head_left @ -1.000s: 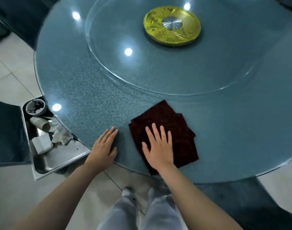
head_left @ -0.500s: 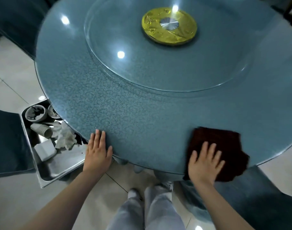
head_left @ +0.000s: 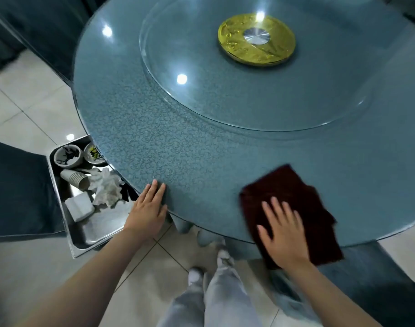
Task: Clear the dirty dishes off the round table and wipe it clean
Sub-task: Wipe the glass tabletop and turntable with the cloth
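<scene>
The round table (head_left: pixel 178 142) has a blue-grey patterned top under glass. A glass turntable (head_left: pixel 225 90) with a gold hub (head_left: pixel 256 41) sits in its middle. A dark red cloth (head_left: pixel 286 192) lies at the near right edge, partly hanging over the rim. My right hand (head_left: pixel 284 232) presses flat on the cloth with fingers spread. My left hand (head_left: pixel 147 211) rests flat on the table's near edge, fingers straight, holding nothing.
A steel tray (head_left: pixel 93 232) on the floor at the left holds two dirty bowls (head_left: pixel 67 156), stacked paper cups (head_left: pixel 75 179), crumpled napkins (head_left: pixel 107 187) and a white box (head_left: pixel 79 206). A dark chair (head_left: pixel 17 190) stands further left, another (head_left: pixel 379 279) at lower right. My feet (head_left: pixel 209 267) are on the tiled floor.
My right hand slid the cloth from the near middle to the right edge, then slightly back inward. My left hand stayed on the table's edge.
</scene>
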Motion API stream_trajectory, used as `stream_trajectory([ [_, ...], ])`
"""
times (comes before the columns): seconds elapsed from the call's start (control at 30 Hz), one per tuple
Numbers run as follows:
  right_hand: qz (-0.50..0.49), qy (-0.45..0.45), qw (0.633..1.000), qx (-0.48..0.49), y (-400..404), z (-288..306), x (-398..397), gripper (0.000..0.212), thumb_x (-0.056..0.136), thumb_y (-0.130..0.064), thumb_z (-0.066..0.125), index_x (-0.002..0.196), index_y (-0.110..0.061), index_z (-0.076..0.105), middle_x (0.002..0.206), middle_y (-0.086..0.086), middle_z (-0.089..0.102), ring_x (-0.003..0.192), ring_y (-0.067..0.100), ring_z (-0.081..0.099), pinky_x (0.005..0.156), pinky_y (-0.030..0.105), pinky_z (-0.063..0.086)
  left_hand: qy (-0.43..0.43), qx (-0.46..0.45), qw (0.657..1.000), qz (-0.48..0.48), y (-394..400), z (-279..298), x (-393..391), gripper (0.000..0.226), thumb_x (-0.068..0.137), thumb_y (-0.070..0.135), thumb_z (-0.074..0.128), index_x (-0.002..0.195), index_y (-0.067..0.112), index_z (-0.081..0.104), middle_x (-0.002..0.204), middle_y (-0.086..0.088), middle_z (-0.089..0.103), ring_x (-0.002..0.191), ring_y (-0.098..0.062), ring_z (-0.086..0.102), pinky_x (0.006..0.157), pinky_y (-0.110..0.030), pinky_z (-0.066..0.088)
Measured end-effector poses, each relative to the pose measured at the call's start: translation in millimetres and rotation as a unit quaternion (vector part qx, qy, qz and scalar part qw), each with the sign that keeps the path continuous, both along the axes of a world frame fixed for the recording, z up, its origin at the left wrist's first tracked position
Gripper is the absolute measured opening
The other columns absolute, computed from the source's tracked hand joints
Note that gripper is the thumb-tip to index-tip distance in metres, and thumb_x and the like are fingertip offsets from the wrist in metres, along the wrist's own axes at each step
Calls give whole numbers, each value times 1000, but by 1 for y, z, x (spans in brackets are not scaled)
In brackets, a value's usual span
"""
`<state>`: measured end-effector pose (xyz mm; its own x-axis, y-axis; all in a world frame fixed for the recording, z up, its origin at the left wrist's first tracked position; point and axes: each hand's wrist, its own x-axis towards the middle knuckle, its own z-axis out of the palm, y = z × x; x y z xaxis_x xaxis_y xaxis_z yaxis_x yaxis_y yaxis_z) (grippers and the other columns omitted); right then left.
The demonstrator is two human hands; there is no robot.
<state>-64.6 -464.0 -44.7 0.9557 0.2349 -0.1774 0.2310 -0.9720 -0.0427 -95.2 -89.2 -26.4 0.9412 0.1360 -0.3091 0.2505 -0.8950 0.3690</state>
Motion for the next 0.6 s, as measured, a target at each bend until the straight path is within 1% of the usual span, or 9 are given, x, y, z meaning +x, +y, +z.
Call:
stream_trajectory([
  [0.03, -31, 11, 999, -15, -25, 2, -5, 68, 96, -61, 16, 151, -26, 34, 159, 2, 27, 145, 30, 28, 117, 49, 23, 1, -5, 1000, 5, -1, 1, 1, 62, 100, 32, 38, 155, 20, 12, 163, -1, -2, 150, -17, -5, 121, -32, 0],
  [0.1, -48, 41, 997, -36, -54, 4, -13, 71, 96, -62, 5, 154, -26, 25, 161, 3, 21, 148, 30, 21, 117, 52, 21, -3, -15, 1000, 13, -1, 1, 2, 64, 99, 24, 43, 155, 20, 13, 163, -1, -1, 150, -17, -5, 120, -30, -2],
  [0.2, -27, 44, 998, -33, -38, 3, -8, 69, 97, -59, 6, 154, -24, 22, 161, 7, 20, 147, 33, 19, 118, 53, 18, -14, -42, 999, 24, 4, -1, 2, 62, 98, 19, 44, 154, 21, 19, 162, 3, 3, 150, -15, -2, 118, -24, -2],
  [0.3, 74, 27, 997, 1, 18, 5, 7, 65, 96, -55, 25, 153, -23, 30, 160, 8, 23, 146, 35, 24, 118, 54, 19, -23, -94, 995, 38, 12, 1, 1, 56, 97, 16, 42, 151, 20, 30, 157, 12, 13, 149, -14, 9, 119, -24, 4],
  [0.37, 149, 24, 988, 29, 76, 6, 17, 65, 94, -53, 36, 152, -25, 31, 161, 6, 23, 146, 34, 23, 118, 53, 17, -36, -134, 987, 78, 17, 6, 2, 55, 95, 10, 43, 149, 20, 34, 152, 12, 26, 146, -13, 22, 118, -24, 13],
  [0.43, 205, 32, 977, 58, 146, 5, 26, 65, 94, -53, 38, 152, -26, 30, 161, 6, 23, 147, 33, 21, 118, 53, 14, -45, -156, 975, 150, 23, 12, 2, 58, 93, 2, 46, 148, 21, 37, 148, 6, 38, 140, -14, 32, 110, -18, 18],
  [0.47, 230, 41, 970, 67, 181, 3, 28, 65, 94, -53, 37, 152, -26, 29, 161, 6, 22, 147, 34, 20, 118, 53, 11, -58, -156, 969, 180, 27, 12, 1, 58, 93, 1, 47, 147, 20, 38, 148, 3, 41, 138, -15, 35, 109, -19, 21],
  [0.53, 268, 58, 959, 75, 234, 2, 34, 66, 94, -53, 33, 154, -25, 25, 162, 7, 18, 148, 34, 15, 119, 53, 6, -79, -150, 963, 211, 35, 13, -2, 58, 92, 1, 49, 146, 18, 38, 148, -1, 42, 138, -17, 36, 112, -26, 24],
  [0.6, 289, 57, 954, 62, 251, 2, 40, 66, 96, -53, 30, 155, -24, 21, 163, 7, 13, 149, 33, 9, 120, 53, 3, -89, -137, 963, 212, 44, 12, -2, 60, 91, 0, 50, 147, 16, 36, 149, -3, 39, 140, -20, 32, 116, -36, 25],
])
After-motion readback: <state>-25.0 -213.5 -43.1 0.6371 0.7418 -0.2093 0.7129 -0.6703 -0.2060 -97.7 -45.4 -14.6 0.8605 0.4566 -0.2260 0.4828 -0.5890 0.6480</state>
